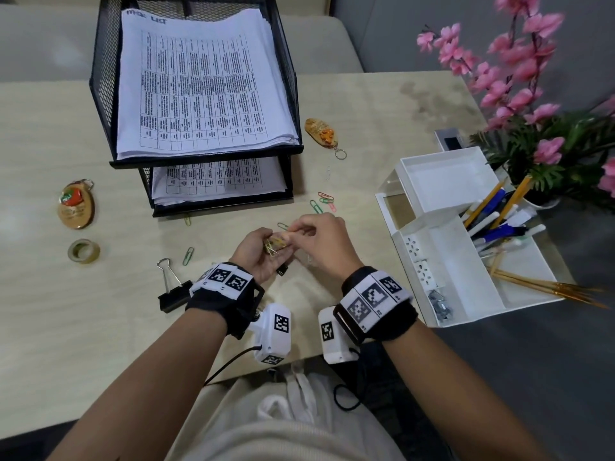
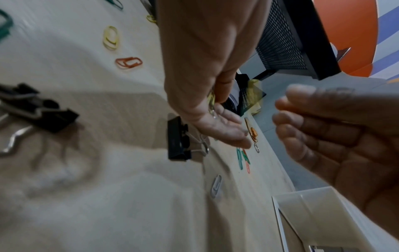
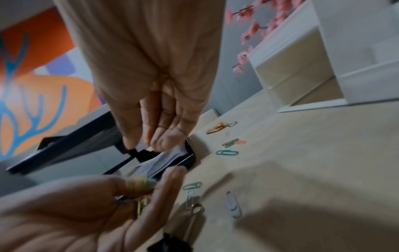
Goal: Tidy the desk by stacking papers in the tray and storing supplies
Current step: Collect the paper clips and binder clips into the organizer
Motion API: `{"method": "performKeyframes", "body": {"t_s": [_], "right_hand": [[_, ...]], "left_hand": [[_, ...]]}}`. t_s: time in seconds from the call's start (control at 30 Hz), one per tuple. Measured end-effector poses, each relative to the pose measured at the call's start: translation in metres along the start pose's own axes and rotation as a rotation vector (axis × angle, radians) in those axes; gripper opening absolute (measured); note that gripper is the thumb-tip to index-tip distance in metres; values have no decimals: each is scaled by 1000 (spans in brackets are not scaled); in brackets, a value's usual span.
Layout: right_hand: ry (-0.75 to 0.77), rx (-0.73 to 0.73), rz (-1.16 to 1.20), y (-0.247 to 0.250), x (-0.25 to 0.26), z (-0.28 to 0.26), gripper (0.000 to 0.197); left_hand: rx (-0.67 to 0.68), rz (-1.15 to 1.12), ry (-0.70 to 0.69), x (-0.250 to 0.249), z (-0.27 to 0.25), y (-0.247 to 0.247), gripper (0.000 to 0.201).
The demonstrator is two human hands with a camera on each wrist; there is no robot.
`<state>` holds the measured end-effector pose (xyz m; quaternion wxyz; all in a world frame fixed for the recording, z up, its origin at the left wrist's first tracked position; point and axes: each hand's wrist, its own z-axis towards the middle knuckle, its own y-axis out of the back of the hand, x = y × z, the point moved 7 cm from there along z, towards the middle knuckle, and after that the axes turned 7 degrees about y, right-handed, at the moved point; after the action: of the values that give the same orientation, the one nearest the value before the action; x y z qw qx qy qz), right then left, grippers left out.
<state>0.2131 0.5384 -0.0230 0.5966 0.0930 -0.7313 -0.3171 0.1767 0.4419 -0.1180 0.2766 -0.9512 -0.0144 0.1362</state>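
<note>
My left hand [image 1: 263, 251] is cupped palm up over the desk and holds a small bunch of gold and yellow paper clips [image 1: 273, 246]; they also show in the left wrist view [image 2: 211, 102] and the right wrist view [image 3: 140, 196]. My right hand [image 1: 309, 232] hovers just beside it, fingertips [image 3: 155, 138] close together over the left palm, with nothing visible in them. Loose coloured paper clips [image 1: 324, 201] lie beyond the hands. The black mesh tray [image 1: 100, 94] holds stacked papers [image 1: 199, 88] on both levels.
A white organizer [image 1: 449, 261] with pens stands at the right. A large binder clip [image 1: 173, 291] and a small one [image 1: 282, 270] lie near my left wrist. A tape roll [image 1: 84, 251], two keychains [image 1: 76, 207] [image 1: 321, 133] and pink flowers [image 1: 532, 94] surround the area.
</note>
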Motion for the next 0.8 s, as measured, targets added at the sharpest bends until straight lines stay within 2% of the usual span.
{"method": "performKeyframes", "body": {"t_s": [0.07,0.13,0.23,0.3,0.47,0.63,0.7,0.8], "right_hand": [[-63,-100,2,10,-12,0,8],[-196,-135,-79,13,-35,-4,13],[-286,9,-271,-3,-55,-12,19],[-255,96,-379,-16,-57,-14,21],[-195,167,-454,-30,-52,-8,12],[-217,24,-248,-25,-39,25,16],[-185,29,-224,-31,-32,38,16],[-143,120,-298,-43,-28,46,18]], "left_hand": [[-43,24,33,2,0,2,41],[-71,38,71,3,1,4,39],[-57,65,99,3,2,6,39],[-48,78,104,2,2,8,38],[-71,72,77,-8,2,18,37],[-76,14,62,-17,-2,28,44],[-88,15,50,-21,-3,33,39],[-102,-7,40,-27,-5,41,36]]}}
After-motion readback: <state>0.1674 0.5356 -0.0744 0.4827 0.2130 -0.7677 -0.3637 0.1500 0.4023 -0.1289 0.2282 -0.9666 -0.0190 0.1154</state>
